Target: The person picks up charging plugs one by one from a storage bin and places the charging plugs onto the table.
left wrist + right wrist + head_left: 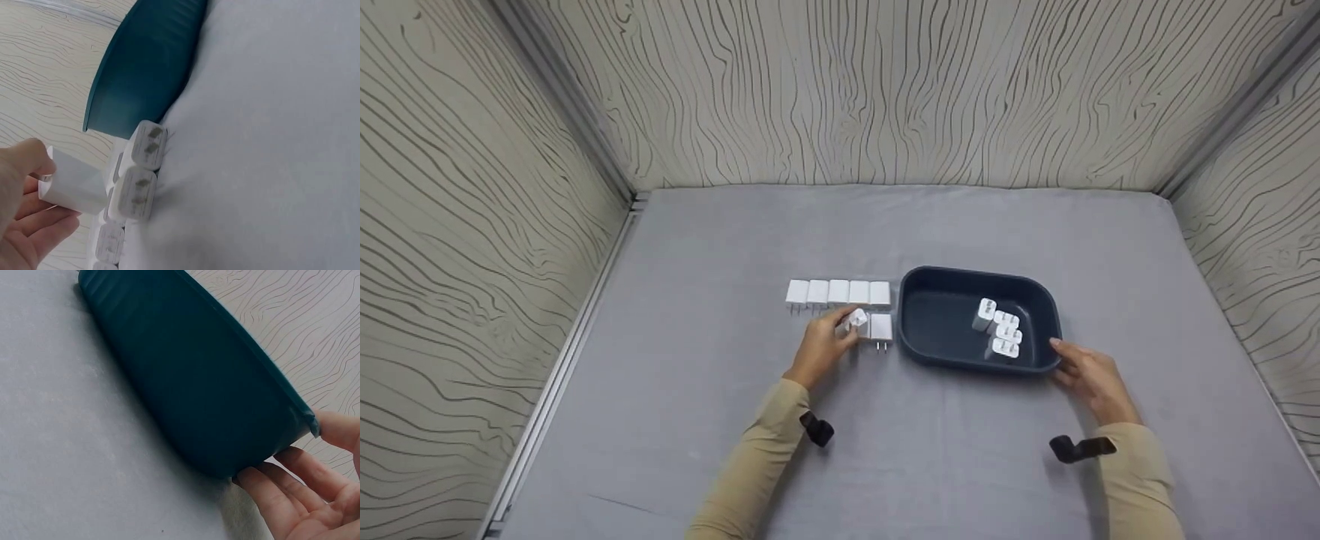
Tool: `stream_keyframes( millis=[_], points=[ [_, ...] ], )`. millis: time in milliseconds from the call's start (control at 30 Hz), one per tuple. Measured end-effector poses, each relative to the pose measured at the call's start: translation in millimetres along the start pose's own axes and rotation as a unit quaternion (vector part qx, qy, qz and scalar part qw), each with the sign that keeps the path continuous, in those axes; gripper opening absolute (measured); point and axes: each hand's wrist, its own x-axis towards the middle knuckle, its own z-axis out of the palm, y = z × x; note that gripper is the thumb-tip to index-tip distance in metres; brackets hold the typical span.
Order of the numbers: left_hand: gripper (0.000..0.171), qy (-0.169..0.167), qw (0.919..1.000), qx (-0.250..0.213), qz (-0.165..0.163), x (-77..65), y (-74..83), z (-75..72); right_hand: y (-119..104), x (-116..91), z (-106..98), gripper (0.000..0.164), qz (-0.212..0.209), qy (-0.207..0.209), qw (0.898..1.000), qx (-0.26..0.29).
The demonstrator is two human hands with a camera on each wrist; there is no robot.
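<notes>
With twelve o'clock toward the back wall, a light, square pinch on the white charger (858,318) should serve you best; hold its lower end clear of the near pair of chargers (881,327), since a bump would likely skew them. Your left hand (823,343), forearm reaching in from seven o'clock, pinches that charger, tilted, between thumb and fingers. It sits over or just beside the pair's nine o'clock member — contact cannot be told. The row of five chargers (838,291) lies at eleven o'clock from it; the dark blue tray (937,322) is at three. Your right hand (1093,375), forearm from five o'clock, grips the tray's four o'clock corner — thumb at the rim, fingers under the outer wall. Steady, gentle pressure there should spare the loose chargers (1006,334) inside, also toward four.
</notes>
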Motion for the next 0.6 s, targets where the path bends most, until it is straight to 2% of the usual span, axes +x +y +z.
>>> stream_keyframes(
  millis=[400, 600],
  points=[
    [0.032, -0.009, 0.9990, 0.040, 0.015, -7.1, -17.4, -10.3, -1, 0, 0, 0.007, 0.000, 0.008, 1.000, -0.013],
    [0.032, -0.009, 0.9990, 0.042, 0.012, -8.5, -23.2, -13.2, 0, 1, 0, 0.003, 0.005, 0.005, 1.000, -0.005]
  ],
)
